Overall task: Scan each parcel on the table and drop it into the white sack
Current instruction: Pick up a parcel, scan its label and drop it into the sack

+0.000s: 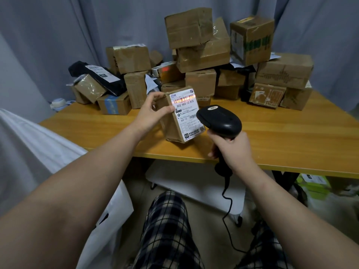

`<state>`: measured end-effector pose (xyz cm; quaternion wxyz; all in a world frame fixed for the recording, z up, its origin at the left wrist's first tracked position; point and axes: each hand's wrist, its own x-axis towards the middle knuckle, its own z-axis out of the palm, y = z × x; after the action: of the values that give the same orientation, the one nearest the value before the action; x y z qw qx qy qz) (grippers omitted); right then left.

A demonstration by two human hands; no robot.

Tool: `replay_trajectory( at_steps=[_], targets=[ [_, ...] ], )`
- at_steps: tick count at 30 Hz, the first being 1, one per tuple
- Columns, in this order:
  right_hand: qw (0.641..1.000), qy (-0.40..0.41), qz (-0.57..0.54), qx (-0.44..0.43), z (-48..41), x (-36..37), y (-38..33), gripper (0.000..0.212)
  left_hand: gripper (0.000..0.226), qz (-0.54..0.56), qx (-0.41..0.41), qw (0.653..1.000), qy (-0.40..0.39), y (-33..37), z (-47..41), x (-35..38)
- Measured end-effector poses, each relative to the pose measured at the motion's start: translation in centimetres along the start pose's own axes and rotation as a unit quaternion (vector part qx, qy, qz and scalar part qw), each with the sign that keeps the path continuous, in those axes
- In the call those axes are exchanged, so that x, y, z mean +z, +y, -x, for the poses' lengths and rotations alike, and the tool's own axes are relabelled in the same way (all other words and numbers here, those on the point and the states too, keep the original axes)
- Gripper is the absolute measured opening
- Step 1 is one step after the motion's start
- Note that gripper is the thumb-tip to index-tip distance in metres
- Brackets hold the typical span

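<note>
White sack (35, 144) seen far left, beside and below the table's left end, mouth not clearly visible. Table (291, 133) is yellow wood. A black poly mailer (101, 76) is laid at the left end of the pile of parcels (202, 55), which is stacked along the table's far side against a grey curtain (48, 35).

Left hand (153, 113) is held at the upper left corner of the parcel (171, 125). Thumb is pressed on the label face, fingers are curled over the top edge; the box is pinched between them. Parcel is a brown carton stood on end near the table's front edge, tilted back, bottom resting on the wood. White shipping label (189, 115) is turned toward the camera. A red scan line is laid across the top barcode. A second red glow is seen on a box in the pile behind.

Black handheld scanner (219, 120) is held just right of the parcel, head aimed at the label. Contact with the carton can't be told. Right hand (233, 148) is wrapped around the handle, fingers closed on it. Cable (228, 206) is hung from the handle base down past the table edge toward the floor.
</note>
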<state>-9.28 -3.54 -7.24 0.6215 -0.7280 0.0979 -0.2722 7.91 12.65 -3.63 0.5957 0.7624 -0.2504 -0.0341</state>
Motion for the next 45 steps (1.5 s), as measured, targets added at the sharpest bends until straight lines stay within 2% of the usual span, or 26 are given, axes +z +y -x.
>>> replay_trajectory(
  at_steps=[7,18,28,45],
  targets=[
    [1.000,-0.001,0.011,0.010,0.1,0.5,0.4,0.014,0.045,0.017,0.005,1.000,0.001,-0.2,-0.1,0.1],
    [1.000,0.002,0.017,0.002,0.4,0.4,0.1,0.018,0.044,0.035,0.012,0.999,0.004,-0.5,-0.3,0.1],
    [1.000,-0.007,0.022,-0.013,0.8,0.3,-0.2,0.010,0.043,0.049,0.008,0.999,0.006,-0.8,-0.3,0.0],
    [1.000,0.013,0.012,-0.018,2.3,0.1,0.0,0.016,0.044,0.037,0.014,0.999,0.002,-0.6,0.1,0.3]
  ],
)
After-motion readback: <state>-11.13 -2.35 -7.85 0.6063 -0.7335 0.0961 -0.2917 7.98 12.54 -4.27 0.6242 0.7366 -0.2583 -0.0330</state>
